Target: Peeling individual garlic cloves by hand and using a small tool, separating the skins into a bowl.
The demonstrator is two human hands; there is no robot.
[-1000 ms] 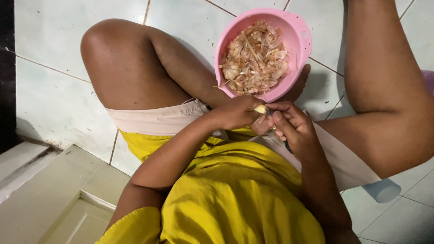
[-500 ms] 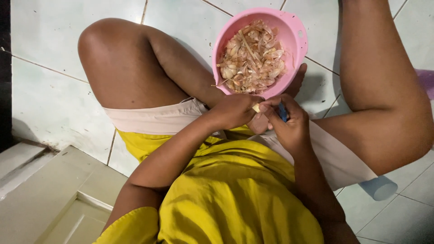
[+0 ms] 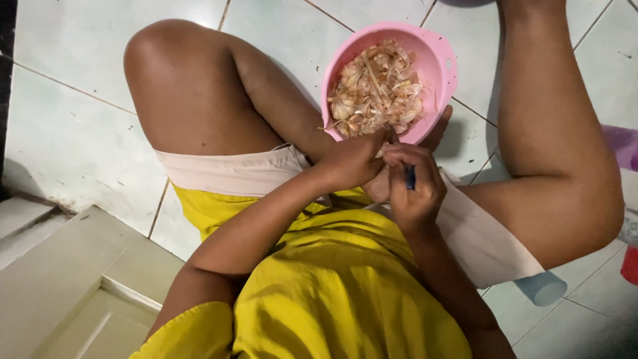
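Note:
A round pink bowl (image 3: 438, 63) sits on the tiled floor between my legs, heaped with garlic skins and cloves (image 3: 375, 90). My left hand (image 3: 352, 163) is closed around a small pale garlic clove (image 3: 381, 151) just below the bowl's near rim. My right hand (image 3: 415, 189) is pressed against it, gripping a small knife with a dark blue handle (image 3: 411, 177); the blade is hidden between my fingers. Both hands meet over my lap, above my yellow shirt.
My bare legs bend out to either side of the bowl on pale floor tiles (image 3: 80, 139). A light blue cup (image 3: 541, 287) lies beside my right thigh. A red thing (image 3: 629, 264) and a purple thing (image 3: 621, 143) show at the right edge. A cream door panel (image 3: 73, 292) fills the lower left.
My hands have shifted a little toward the bowl's near rim. The right hand has curled tighter, and the knife's blue handle now shows.

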